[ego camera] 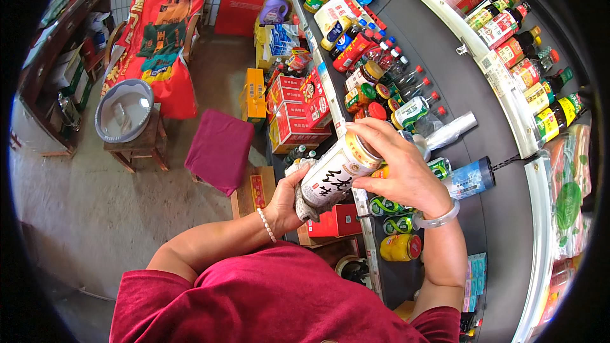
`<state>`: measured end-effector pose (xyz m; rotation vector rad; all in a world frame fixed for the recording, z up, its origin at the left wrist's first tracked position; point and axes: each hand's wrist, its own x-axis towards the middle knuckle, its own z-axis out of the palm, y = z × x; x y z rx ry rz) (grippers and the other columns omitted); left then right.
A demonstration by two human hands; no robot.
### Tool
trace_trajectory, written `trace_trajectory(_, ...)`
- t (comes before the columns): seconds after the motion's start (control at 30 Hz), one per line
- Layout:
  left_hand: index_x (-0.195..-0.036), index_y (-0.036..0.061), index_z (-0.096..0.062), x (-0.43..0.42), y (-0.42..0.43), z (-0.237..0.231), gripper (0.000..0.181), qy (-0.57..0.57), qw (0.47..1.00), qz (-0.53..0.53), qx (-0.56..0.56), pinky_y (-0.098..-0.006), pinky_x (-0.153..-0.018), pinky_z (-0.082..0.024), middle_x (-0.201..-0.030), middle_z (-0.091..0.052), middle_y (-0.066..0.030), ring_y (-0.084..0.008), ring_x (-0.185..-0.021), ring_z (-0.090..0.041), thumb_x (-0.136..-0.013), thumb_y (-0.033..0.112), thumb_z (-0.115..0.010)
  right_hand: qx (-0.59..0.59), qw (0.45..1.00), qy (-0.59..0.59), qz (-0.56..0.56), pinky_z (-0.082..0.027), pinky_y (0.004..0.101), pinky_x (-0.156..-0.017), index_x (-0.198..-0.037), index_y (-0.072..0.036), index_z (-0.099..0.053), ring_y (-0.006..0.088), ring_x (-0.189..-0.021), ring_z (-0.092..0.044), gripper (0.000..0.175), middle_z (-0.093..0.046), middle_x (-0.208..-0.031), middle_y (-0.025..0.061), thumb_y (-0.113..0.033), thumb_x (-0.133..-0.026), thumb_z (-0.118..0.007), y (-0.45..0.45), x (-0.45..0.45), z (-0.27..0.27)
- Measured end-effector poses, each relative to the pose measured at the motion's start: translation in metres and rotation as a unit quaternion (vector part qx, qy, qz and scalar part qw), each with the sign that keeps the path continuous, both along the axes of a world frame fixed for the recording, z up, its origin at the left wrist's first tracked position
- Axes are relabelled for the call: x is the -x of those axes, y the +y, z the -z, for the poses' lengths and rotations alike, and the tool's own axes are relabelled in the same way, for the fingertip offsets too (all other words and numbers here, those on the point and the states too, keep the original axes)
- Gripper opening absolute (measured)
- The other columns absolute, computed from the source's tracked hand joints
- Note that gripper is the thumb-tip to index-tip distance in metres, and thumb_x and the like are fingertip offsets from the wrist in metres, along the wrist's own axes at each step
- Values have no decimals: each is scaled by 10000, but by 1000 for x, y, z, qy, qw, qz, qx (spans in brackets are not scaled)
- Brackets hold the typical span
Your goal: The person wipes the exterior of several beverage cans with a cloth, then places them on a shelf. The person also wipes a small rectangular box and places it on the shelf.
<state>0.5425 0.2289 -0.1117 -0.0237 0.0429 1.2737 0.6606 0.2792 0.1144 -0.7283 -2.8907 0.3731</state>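
Observation:
A large white and gold can (339, 169) is tilted between my two hands, in front of the shelf. My left hand (288, 197) presses a grey cloth (305, 208) around the can's lower end. With its fingers and thumb, my right hand (398, 166) grips the can near its upper end. Green and silver cans (399, 224) and a jar of yellow food with a red lid (401, 247) are on the shelf below my right hand. A blue cylinder (472, 178) and a clear plastic roll (452, 131) lie beyond it.
Bottles and jars (360, 97) crowd the shelf, with sauce bottles (505, 28) on another one at the right. Red cartons (293, 128) are stacked below. To the left are a stool with a purple cover (220, 151) and a basin of water (125, 110) on a wooden stool (143, 143).

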Motion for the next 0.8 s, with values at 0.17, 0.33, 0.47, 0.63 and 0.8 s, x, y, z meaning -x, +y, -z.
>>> trace_trajectory(0.17, -1407, 78, -438, 6, 0, -8, 552, 3, 1000, 22, -8, -477, -832, -568, -1266, -619, -188, -372, -1061, -656, -1026, 471, -364, -31, 999, -26, 24, -504, 424, -900, -1363, -111, -499, 374, -1111, -592, 676, -536, -1283, 164, -211, -758, -785, -6, 6, -7)
trace_trajectory(0.33, -1410, 91, -442, 6, 12, -1, 517, 28, 996, 85, 12, -479, -836, -565, -1260, -629, -160, -332, -1070, -657, -1021, 432, -426, -39, 996, 24, 74, -484, 396, -945, -1334, -55, -511, 344, -1121, -594, 682, -556, -1261, 155, -196, -734, -802, -11, -3, -2)
trace_trajectory(0.47, -1399, 78, -457, 1, 24, 8, 495, 92, 985, 147, -7, -510, -945, -504, -1302, -601, -151, -327, -1143, -614, -1019, 395, -455, -37, 987, 23, 155, -488, 376, -961, -1323, -81, -533, 311, -1150, -593, 695, -564, -1277, 137, -171, -700, -826, -20, -23, 4)
trace_trajectory(0.63, -1315, 62, -498, -15, 33, 12, 395, 111, 966, 230, -30, -493, -886, -564, -1223, -636, -141, -315, -1059, -657, -1006, 305, -531, -95, 972, -18, 216, -534, 402, -845, -1345, -48, -482, 324, -1071, -614, 735, -544, -1245, 153, -288, -725, -794, -46, -58, 18)
trace_trajectory(0.8, -1293, 55, -501, -30, 34, 12, 382, 164, 919, 359, 7, -479, -903, -563, -1216, -635, -139, -299, -1072, -654, -996, 288, -556, -95, 958, 10, 271, -545, 413, -772, -1303, -21, -488, 339, -994, -624, 727, -527, -1204, 166, -316, -718, -801, -85, -81, 31)
